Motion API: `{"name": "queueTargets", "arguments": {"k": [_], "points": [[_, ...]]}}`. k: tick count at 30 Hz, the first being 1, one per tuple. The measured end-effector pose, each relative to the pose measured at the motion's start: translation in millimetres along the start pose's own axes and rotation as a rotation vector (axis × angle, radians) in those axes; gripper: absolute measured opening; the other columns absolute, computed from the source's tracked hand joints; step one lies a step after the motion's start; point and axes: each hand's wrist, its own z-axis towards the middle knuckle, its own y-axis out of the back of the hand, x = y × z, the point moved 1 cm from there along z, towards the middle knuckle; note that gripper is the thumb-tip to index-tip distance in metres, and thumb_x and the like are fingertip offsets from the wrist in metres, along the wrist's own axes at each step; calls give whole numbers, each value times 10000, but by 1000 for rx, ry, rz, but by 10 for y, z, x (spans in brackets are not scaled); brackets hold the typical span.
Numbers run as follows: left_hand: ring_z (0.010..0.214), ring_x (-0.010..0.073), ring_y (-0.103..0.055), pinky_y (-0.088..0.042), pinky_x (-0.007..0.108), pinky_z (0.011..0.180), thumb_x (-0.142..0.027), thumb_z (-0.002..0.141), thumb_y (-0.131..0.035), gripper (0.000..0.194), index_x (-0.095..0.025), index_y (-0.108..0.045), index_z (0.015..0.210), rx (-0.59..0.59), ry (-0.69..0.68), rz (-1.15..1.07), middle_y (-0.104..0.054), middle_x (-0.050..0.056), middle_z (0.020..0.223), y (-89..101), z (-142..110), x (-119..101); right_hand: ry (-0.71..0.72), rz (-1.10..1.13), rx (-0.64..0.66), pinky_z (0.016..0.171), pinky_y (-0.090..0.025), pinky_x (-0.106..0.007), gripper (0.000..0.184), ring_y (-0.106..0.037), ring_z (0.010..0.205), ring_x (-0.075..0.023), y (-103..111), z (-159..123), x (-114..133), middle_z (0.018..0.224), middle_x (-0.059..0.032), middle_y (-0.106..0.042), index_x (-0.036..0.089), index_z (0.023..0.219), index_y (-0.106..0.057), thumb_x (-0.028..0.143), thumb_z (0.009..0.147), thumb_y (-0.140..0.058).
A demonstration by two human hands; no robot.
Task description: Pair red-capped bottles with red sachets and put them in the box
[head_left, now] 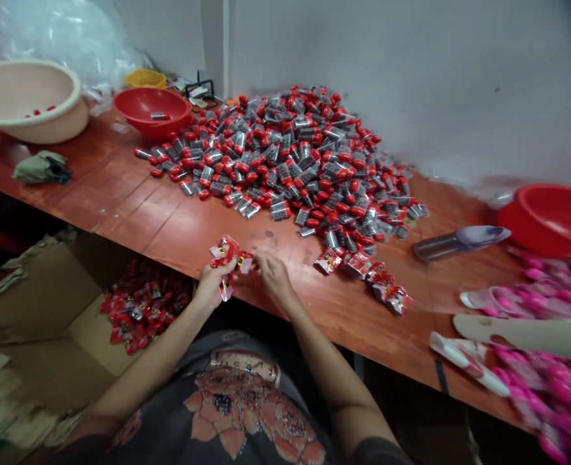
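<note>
Several small red printed packets [228, 247] with yellow and black marks are gripped in my left hand [214, 281], over the front edge of the table. Just to their right, my right hand [274, 276] has its fingers drawn together close to the rightmost packet. Whether anything is between those fingertips is too small to make out. Further right on the table lies a short row of similar red packets [381, 279]. Behind both hands rises a big heap of small clear containers [285, 161] with red caps and dark contents.
Below the table at left, an open cardboard box [86, 323] holds many red packets. A cream basin [67, 116] and a red bowl [145, 106] stand at back left. To the right are a dark-filled clear scoop [460, 242], a red basin [551, 219] and pink items [557, 374].
</note>
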Motion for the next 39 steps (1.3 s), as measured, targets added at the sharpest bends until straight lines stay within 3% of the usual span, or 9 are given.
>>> {"name": "queueTargets", "arguments": {"k": [5, 8, 10, 15, 18, 20, 24, 32, 39], "points": [[496, 80, -604, -456, 163, 427, -216, 558, -871, 284, -131, -693, 762, -16, -32, 16, -695, -5, 665, -248, 125, -39, -116, -169, -284, 990, -385, -481, 478, -528, 1113, -302, 455, 887, -288, 1219, -179, -527, 181, 1288, -541, 465, 917, -441], [533, 85, -625, -441, 148, 411, -229, 576, -866, 275, -128, -684, 755, 18, -21, 13, -698, -3, 689, -325, 146, -82, -207, -436, -301, 949, -391, -489, 507, -520, 1102, -330, 432, 1193, -383, 1242, -211, -485, 168, 1291, -553, 486, 901, -495], [566, 96, -647, -428, 140, 393, -220, 598, -851, 257, -126, -686, 771, 24, 28, 2, -707, 8, 717, -345, 147, -123, -187, -538, -235, 940, -387, -503, 434, -502, 1117, -352, 333, 1209, -408, 1235, -231, -486, 145, 1212, -610, 434, 913, -488], [577, 105, -658, -364, 120, 338, -174, 647, -804, 194, -125, -684, 792, 6, 170, -51, -710, 32, 729, -326, 153, -229, -95, -460, -107, 976, -389, -481, 332, -514, 1124, -318, 162, 744, -439, 1179, -177, -587, 179, 1182, -636, 228, 875, -521], [575, 102, -656, -349, 113, 332, -196, 660, -805, 205, -136, -684, 814, -1, 182, -61, -714, 36, 748, -290, 183, -239, -105, -26, -173, 895, -477, -423, 488, -594, 1006, -252, 178, 313, -370, 1141, -101, -647, 203, 1291, -545, 294, 816, -609], [578, 98, -655, -349, 109, 332, -204, 663, -807, 215, -143, -685, 830, 20, 184, -73, -717, 35, 763, -272, 203, -220, -135, 252, -231, 781, -524, -371, 457, -619, 913, -212, 202, 40, -244, 1122, -75, -661, 217, 1256, -566, 364, 825, -603], [595, 97, -659, -360, 110, 340, -214, 679, -800, 205, -151, -683, 835, 44, 198, -72, -720, 30, 782, -288, 208, -157, -148, 481, -240, 670, -544, -322, 413, -633, 847, -177, 212, -323, 103, 1103, -60, -670, 282, 1267, -583, 368, 864, -560], [612, 108, -662, -365, 139, 354, -235, 664, -807, 219, -154, -689, 830, 10, 135, -15, -721, 20, 780, -378, 133, -106, -200, 469, -258, 615, -558, -296, 406, -613, 753, -141, 162, -423, 286, 1047, -46, -680, 265, 1236, -621, 349, 841, -583], [613, 108, -652, -414, 165, 376, -301, 601, -849, 315, -156, -686, 828, 36, -2, 81, -711, 2, 789, -320, 106, -89, -260, 576, -196, 440, -439, -222, 366, -519, 546, -81, 138, -463, 312, 859, 2, -659, 244, 1136, -616, 359, 790, -647]]}}
